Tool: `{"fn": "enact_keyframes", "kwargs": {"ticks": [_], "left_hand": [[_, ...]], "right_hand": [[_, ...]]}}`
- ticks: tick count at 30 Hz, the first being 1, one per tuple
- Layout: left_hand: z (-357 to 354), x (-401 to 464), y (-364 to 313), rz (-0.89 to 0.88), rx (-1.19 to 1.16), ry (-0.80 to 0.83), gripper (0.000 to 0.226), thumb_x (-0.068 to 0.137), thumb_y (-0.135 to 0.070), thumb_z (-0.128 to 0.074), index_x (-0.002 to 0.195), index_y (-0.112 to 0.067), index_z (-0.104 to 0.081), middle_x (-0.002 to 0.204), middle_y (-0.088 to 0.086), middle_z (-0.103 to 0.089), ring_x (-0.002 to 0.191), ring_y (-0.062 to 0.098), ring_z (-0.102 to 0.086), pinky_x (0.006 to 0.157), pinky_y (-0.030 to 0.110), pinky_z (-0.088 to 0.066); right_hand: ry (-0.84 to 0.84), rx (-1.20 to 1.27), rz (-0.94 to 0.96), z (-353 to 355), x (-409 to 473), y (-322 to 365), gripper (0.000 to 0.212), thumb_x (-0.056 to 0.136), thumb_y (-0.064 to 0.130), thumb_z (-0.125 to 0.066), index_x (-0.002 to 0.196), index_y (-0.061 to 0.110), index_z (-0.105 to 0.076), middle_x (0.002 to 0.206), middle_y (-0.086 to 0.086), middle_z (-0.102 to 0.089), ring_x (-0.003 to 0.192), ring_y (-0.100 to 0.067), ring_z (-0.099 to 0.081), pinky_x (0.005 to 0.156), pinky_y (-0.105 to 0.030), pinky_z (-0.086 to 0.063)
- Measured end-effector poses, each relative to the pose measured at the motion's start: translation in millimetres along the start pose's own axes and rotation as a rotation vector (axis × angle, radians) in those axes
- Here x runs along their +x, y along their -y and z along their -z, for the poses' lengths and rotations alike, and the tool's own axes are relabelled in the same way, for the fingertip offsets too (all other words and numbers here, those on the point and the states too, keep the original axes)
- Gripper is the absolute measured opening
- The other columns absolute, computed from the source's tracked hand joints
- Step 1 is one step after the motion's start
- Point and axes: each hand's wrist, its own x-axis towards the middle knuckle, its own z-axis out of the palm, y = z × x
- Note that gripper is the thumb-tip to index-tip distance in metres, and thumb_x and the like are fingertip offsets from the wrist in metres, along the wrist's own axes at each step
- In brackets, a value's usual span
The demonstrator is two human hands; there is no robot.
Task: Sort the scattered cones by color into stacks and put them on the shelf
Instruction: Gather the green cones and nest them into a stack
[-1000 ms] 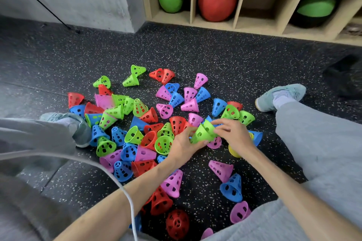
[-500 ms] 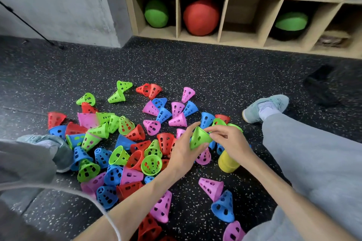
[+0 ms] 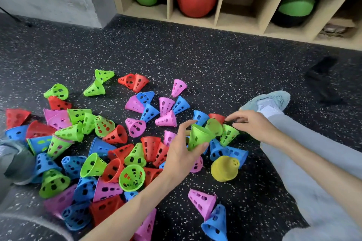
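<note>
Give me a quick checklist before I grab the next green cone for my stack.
1. Left hand holds the green stack firmly: ok.
2. Right hand is free, fingers spread: ok.
3. A loose green cone lies right under that hand: ok.
4. Nothing lies on top of that cone: ok.
5. Stack is green only: cannot tell, inner cones hidden.
6. A shelf compartment has room for it: ok.

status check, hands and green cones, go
Left hand grips green stack. Right hand open, reaching over loose green cone by the red cone. Shelf unfilled by cones; pile unsorted.
</note>
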Motion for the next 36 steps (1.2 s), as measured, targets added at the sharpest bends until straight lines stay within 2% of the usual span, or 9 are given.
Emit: {"fn": "enact_keyframes", "kwargs": {"ticks": [5, 10, 15, 17, 20, 25, 28, 32, 36], "left_hand": [[-5, 3, 23, 0.075, -0.029, -0.034, 0.061, 0.089, -0.029, -0.080, 0.137, -0.041, -0.043, 0.108, -0.024, -0.069, 0.107, 0.003, -0.063, 0.085, 0.016, -0.048], [-6, 5, 46, 0.128, -0.018, -0.031, 0.061, 0.088, -0.038, -0.079, 0.137, -0.043, -0.043, 0.110, -0.019, -0.070, 0.115, 0.010, -0.060, 0.092, 0.025, -0.046], [-8, 9, 46, 0.143, -0.028, -0.042, 0.061, 0.089, -0.032, -0.079, 0.138, -0.038, -0.044, 0.108, -0.028, -0.069, 0.112, -0.002, -0.059, 0.090, 0.010, -0.043], [-8, 10, 46, 0.145, -0.038, -0.055, 0.061, 0.089, -0.032, -0.080, 0.138, -0.039, -0.045, 0.110, -0.029, -0.068, 0.112, -0.004, -0.058, 0.089, 0.008, -0.041], [-9, 8, 46, 0.147, -0.035, -0.046, 0.060, 0.089, -0.036, -0.079, 0.138, -0.042, -0.044, 0.112, -0.027, -0.068, 0.115, 0.000, -0.059, 0.095, 0.015, -0.043], [-12, 7, 46, 0.150, -0.041, -0.026, 0.059, 0.090, -0.035, -0.078, 0.137, -0.043, -0.044, 0.109, -0.022, -0.072, 0.113, 0.005, -0.063, 0.100, 0.026, -0.048], [-12, 7, 42, 0.155, -0.028, -0.023, 0.060, 0.090, -0.032, -0.078, 0.139, -0.041, -0.044, 0.108, -0.028, -0.068, 0.109, -0.003, -0.061, 0.092, 0.012, -0.044], [-10, 5, 34, 0.155, -0.038, -0.022, 0.062, 0.091, -0.027, -0.078, 0.142, -0.037, -0.045, 0.103, -0.019, -0.068, 0.098, -0.008, -0.063, 0.083, 0.005, -0.043], [-11, 2, 32, 0.120, -0.048, -0.032, 0.073, 0.091, -0.037, -0.076, 0.153, -0.037, -0.038, 0.110, -0.014, -0.074, 0.101, -0.001, -0.066, 0.093, 0.021, -0.051]], "right_hand": [[0.003, -0.046, -0.096, -15, 23, -36, 0.036, 0.095, 0.010, -0.065, 0.116, 0.040, -0.068, 0.125, 0.016, -0.064, 0.120, -0.009, -0.055, 0.094, -0.023, -0.042], [0.074, -0.163, -0.226, -37, 32, -64, 0.031, 0.097, 0.018, -0.065, 0.125, 0.030, -0.072, 0.136, 0.006, -0.064, 0.119, -0.027, -0.063, 0.094, -0.035, -0.046], [-0.027, -0.225, -0.249, -42, 30, -67, 0.028, 0.094, 0.010, -0.065, 0.092, 0.036, -0.074, 0.087, 0.021, -0.063, 0.075, 0.003, -0.054, 0.063, -0.012, -0.034], [-0.079, -0.219, -0.266, -40, 31, -66, 0.035, 0.092, 0.009, -0.064, 0.084, 0.042, -0.068, 0.078, 0.018, -0.062, 0.074, 0.001, -0.057, 0.066, -0.021, -0.043], [-0.134, -0.187, -0.283, -34, 31, -53, 0.029, 0.093, 0.014, -0.063, 0.097, 0.042, -0.065, 0.090, 0.012, -0.067, 0.085, -0.010, -0.064, 0.078, -0.037, -0.052], [-0.238, -0.079, -0.204, -23, 28, -25, 0.035, 0.097, 0.013, -0.063, 0.123, 0.036, -0.059, 0.093, 0.012, -0.066, 0.088, -0.011, -0.065, 0.075, -0.034, -0.046], [-0.287, 0.032, -0.177, -19, 23, -4, 0.039, 0.096, 0.012, -0.066, 0.130, 0.031, -0.059, 0.098, 0.007, -0.068, 0.093, -0.014, -0.067, 0.079, -0.033, -0.047], [-0.282, 0.263, -0.059, -22, 12, 27, 0.036, 0.092, 0.010, -0.070, 0.120, 0.032, -0.066, 0.097, 0.003, -0.074, 0.090, -0.012, -0.070, 0.083, -0.028, -0.053], [-0.141, 0.235, 0.033, -39, 6, 43, 0.030, 0.091, 0.014, -0.073, 0.107, 0.040, -0.074, 0.095, 0.010, -0.076, 0.093, -0.008, -0.072, 0.090, -0.034, -0.055]]}}
